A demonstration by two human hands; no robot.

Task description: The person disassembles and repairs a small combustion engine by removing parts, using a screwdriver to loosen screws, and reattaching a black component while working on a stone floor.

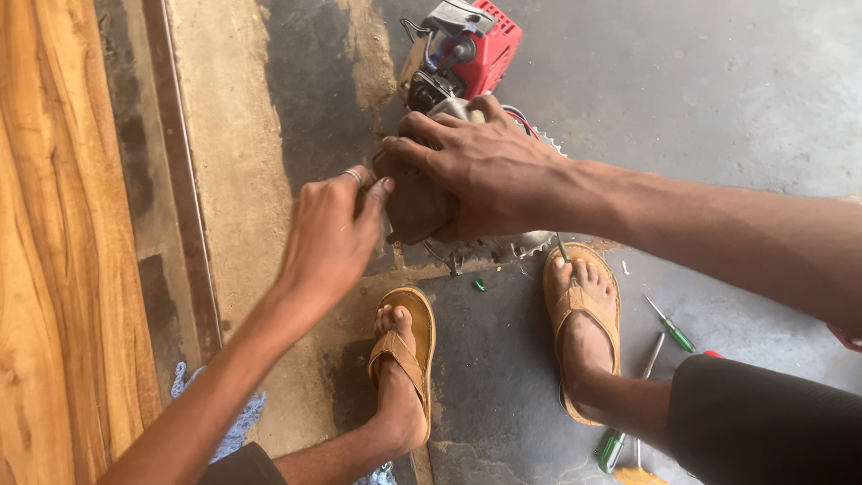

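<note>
From the head view, the right hand (pixel 480 171) lies clamped over the dark housing (pixel 417 208) of a small red engine (pixel 467 49) on the concrete floor (pixel 718 90), while the left hand (pixel 332 233) pinches that housing's near edge, green screwdrivers (pixel 669 325) lying well apart beside the right foot.

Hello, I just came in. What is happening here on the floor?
A person is bent over a small red engine that lies on the concrete floor. The right hand presses down on a dark part of the engine, and the left hand touches its edge with the fingertips. Both feet wear tan sandals. Green-handled screwdrivers lie on the floor beside the right foot. A wooden panel stands along the left side.
</note>
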